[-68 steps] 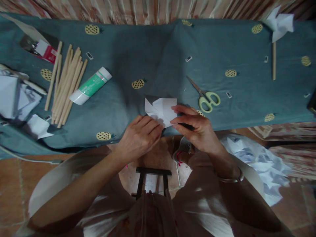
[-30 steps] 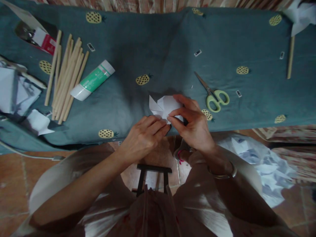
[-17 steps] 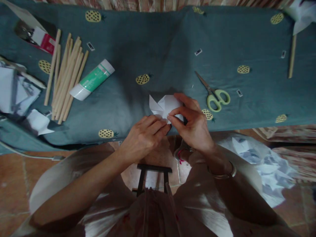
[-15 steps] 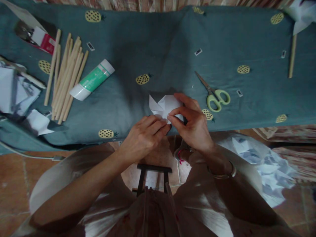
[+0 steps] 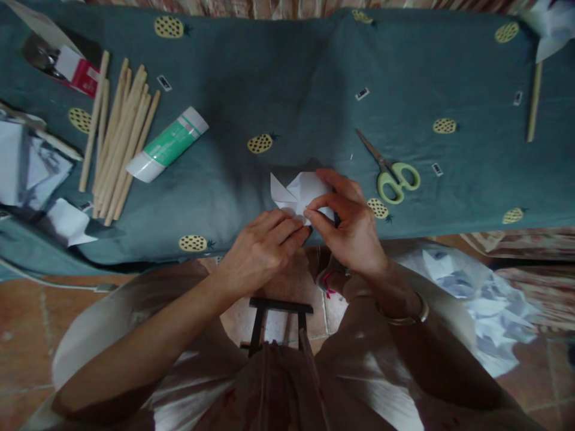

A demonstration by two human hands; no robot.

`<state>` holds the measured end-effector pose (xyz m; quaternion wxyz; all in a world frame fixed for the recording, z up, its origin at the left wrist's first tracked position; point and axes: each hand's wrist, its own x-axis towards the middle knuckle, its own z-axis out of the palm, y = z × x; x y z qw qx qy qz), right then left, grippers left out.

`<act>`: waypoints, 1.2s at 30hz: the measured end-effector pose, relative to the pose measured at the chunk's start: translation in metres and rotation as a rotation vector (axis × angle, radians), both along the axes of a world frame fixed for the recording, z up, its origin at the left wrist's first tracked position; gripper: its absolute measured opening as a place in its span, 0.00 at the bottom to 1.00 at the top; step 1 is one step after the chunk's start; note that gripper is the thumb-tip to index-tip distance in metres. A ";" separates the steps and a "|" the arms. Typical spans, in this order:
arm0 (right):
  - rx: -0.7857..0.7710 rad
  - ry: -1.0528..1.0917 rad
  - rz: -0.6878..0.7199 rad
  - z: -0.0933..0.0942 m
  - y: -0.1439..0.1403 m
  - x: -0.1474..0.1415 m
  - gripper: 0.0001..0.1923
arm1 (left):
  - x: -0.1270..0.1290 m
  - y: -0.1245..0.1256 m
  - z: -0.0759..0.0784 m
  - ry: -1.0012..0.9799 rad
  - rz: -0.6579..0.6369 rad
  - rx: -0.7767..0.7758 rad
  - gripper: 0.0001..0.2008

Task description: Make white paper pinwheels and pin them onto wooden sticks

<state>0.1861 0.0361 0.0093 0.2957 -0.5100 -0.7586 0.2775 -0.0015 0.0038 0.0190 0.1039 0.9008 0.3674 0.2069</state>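
Note:
A folded white paper pinwheel (image 5: pixel 309 185) rests at the table's front edge, one pointed blade sticking out to the left. My left hand (image 5: pixel 267 242) grips its lower left side with curled fingers. My right hand (image 5: pixel 353 221) is closed on its right side, thumb and index finger pinched together near the middle. Whether something small sits in that pinch I cannot make out. To the right of my right hand lie scissors (image 5: pixel 390 173) with light green handles, their blades pointing away. A green and white glue tube (image 5: pixel 168 143) lies to the left.
Several wooden sticks (image 5: pixel 123 143) lie at the left, beside a red and white box (image 5: pixel 83 75) and paper pieces (image 5: pixel 36 161). A finished paper pinwheel (image 5: pixel 554 27) on a stick is at the far right. A bag of folded white papers (image 5: pixel 489 305) stands below the table's edge.
Both hands keep nearly the same hold on the paper. The view has shifted very slightly; nothing else has visibly moved.

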 end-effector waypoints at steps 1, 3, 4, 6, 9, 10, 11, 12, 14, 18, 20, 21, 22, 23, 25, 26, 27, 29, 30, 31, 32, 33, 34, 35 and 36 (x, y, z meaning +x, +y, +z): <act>0.000 0.001 -0.001 0.000 0.000 0.000 0.05 | 0.000 0.000 0.000 -0.001 0.001 -0.003 0.10; 0.001 0.003 0.000 -0.001 0.000 0.000 0.04 | 0.000 0.000 0.001 -0.004 0.003 -0.012 0.10; 0.003 0.007 -0.002 -0.001 0.000 0.000 0.04 | 0.000 0.000 0.001 -0.007 0.004 -0.018 0.10; 0.004 0.009 -0.007 -0.001 0.000 0.001 0.03 | 0.000 0.000 0.000 -0.011 0.003 -0.025 0.10; 0.007 0.012 -0.013 -0.002 0.000 0.001 0.03 | 0.000 0.000 -0.001 -0.006 0.003 -0.022 0.10; 0.012 0.015 -0.013 -0.002 0.000 0.001 0.02 | 0.000 0.000 -0.001 -0.002 0.002 -0.023 0.10; 0.018 0.019 -0.012 -0.002 0.000 0.001 0.02 | 0.000 0.000 -0.001 0.001 0.002 -0.024 0.10; 0.022 0.021 -0.011 -0.003 0.000 0.001 0.02 | 0.000 0.000 -0.001 0.004 0.002 -0.025 0.10; 0.025 0.014 -0.008 -0.003 0.000 0.001 0.03 | 0.000 0.000 0.000 0.008 0.004 -0.022 0.10; 0.033 -0.015 -0.005 -0.003 0.000 0.001 0.03 | 0.000 0.000 0.000 0.010 0.005 -0.003 0.10; 0.046 -0.014 -0.001 -0.003 -0.001 0.001 0.03 | 0.000 0.000 0.000 0.010 0.003 0.010 0.10; 0.050 -0.008 -0.001 -0.004 -0.001 0.001 0.03 | 0.000 0.000 0.000 0.012 0.003 0.014 0.10; 0.047 0.002 -0.002 -0.004 -0.001 0.001 0.04 | 0.000 0.000 0.000 0.013 0.003 0.015 0.10; 0.038 0.013 -0.003 -0.004 -0.001 0.001 0.05 | 0.000 0.000 0.000 0.014 0.003 0.014 0.10; 0.008 0.036 0.004 -0.004 -0.002 0.001 0.07 | 0.000 0.000 0.000 0.016 0.002 0.009 0.10; -0.012 0.045 0.015 -0.003 -0.002 0.001 0.08 | 0.000 0.000 0.000 0.015 0.002 0.008 0.10; -0.026 0.051 0.028 -0.002 -0.003 0.002 0.09 | 0.000 0.000 0.000 0.015 0.003 0.008 0.10; -0.030 0.043 0.047 -0.001 -0.005 0.002 0.09 | -0.001 0.000 0.000 0.014 0.004 0.015 0.10; -0.018 0.021 0.055 0.000 -0.006 0.001 0.10 | -0.001 0.000 0.000 0.016 0.003 0.017 0.10; 0.008 -0.013 0.065 0.001 -0.008 0.001 0.10 | -0.001 0.000 0.000 0.017 0.002 0.017 0.10; 0.047 -0.055 0.075 0.000 -0.010 0.000 0.10 | 0.000 0.000 0.000 0.017 0.000 0.016 0.10; 0.090 -0.098 0.083 -0.001 -0.013 0.000 0.11 | 0.000 0.000 0.000 0.014 0.001 0.016 0.10; 0.131 -0.134 0.087 -0.002 -0.015 -0.002 0.12 | 0.000 0.000 -0.001 0.009 0.002 0.017 0.09; 0.170 -0.157 0.087 -0.005 -0.017 -0.003 0.12 | 0.000 0.000 -0.001 0.004 0.002 0.019 0.09; 0.204 -0.167 0.082 -0.008 -0.019 -0.004 0.13 | 0.001 0.000 -0.002 0.000 0.004 0.024 0.09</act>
